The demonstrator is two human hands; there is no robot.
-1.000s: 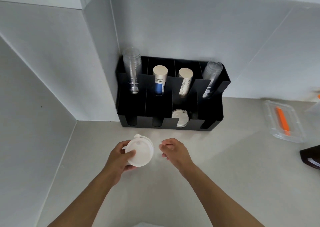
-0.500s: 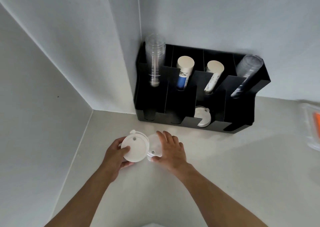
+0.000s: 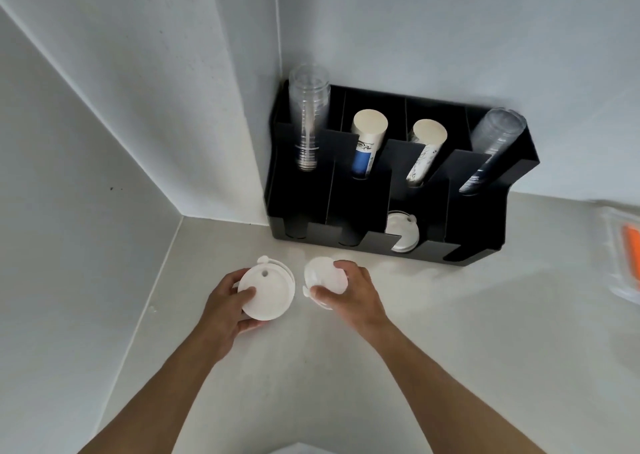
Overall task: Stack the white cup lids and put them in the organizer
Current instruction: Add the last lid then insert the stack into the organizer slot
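Lids in both hands now: your left hand (image 3: pixel 225 304) grips a small stack of white lids (image 3: pixel 266 292) by the rim, your right hand (image 3: pixel 349 292) pinches a single lid (image 3: pixel 323 275) just beside it, both over the counter (image 3: pixel 450 332) in front of the black organizer (image 3: pixel 485 245). These look thin, light and bendy, so pinch the rims gently and nest them square, or they'll likely pop apart

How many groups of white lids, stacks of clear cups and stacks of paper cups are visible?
White lid groups: 3, left hand, right hand, organizer
Clear cup stacks: 2
Paper cup stacks: 2
Total: 7
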